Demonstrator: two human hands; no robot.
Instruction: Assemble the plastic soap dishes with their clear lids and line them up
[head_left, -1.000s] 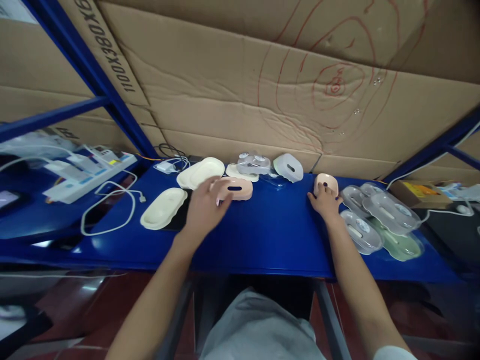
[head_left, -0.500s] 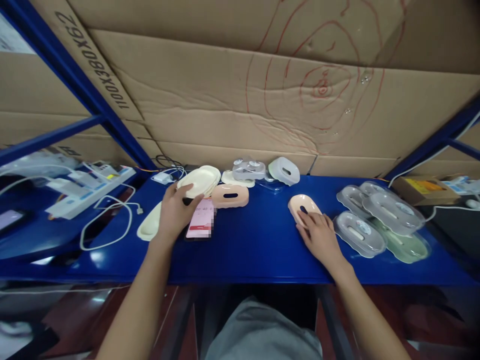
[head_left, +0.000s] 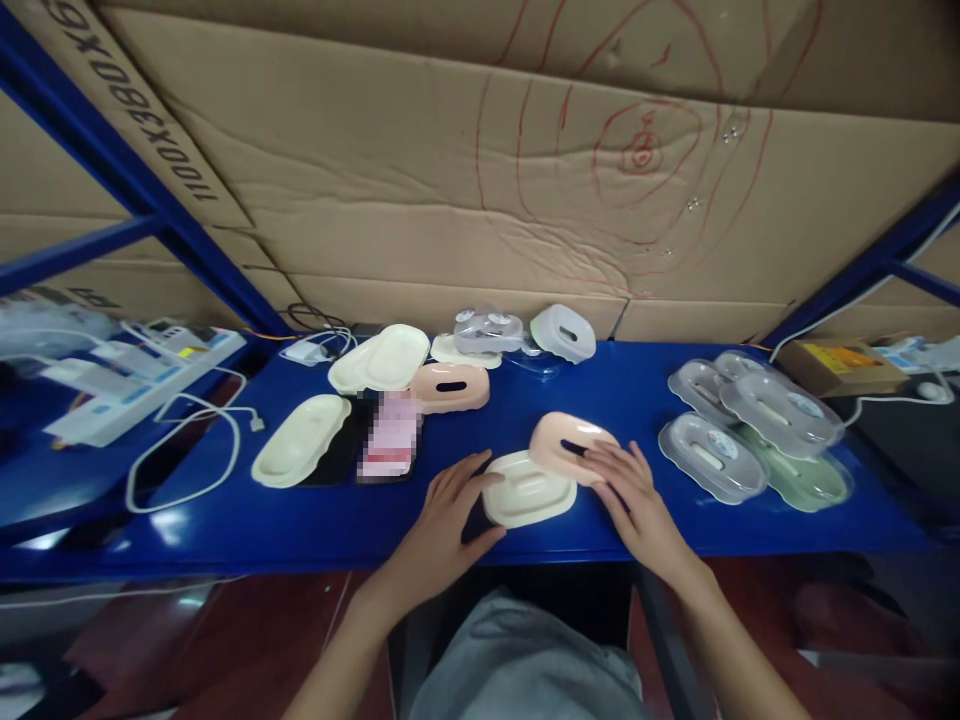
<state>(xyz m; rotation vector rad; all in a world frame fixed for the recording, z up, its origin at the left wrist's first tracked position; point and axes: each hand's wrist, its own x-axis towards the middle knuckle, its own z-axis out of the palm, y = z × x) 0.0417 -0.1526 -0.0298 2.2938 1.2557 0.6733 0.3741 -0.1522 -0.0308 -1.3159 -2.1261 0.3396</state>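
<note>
My left hand [head_left: 459,510] grips the left end of a cream oval tray [head_left: 529,492], its thumb at the near edge and fingers at the far side. The tray has a raised middle and is near the table's front edge. My right hand [head_left: 630,495] has its fingers on a peach oval cover [head_left: 551,440] with a dark slot. This cover is tilted and overlaps the tray's far right part; whether it is seated on the tray I cannot tell. Another peach slotted cover [head_left: 451,388] lies farther back, beside a phone [head_left: 390,440] with a pink screen.
Cream trays [head_left: 397,358] overlap at the back, and a single cream tray [head_left: 300,440] lies left of the phone. Clear-covered cases [head_left: 716,458] are piled at right, near a cardboard box [head_left: 844,368]. A power strip [head_left: 150,385] with white cables is at left. Cardboard [head_left: 390,200] walls the back.
My left hand has come from the stacked trays to the front centre with a cream tray. My right hand has brought the peach cover left and nearer, over the tray.
</note>
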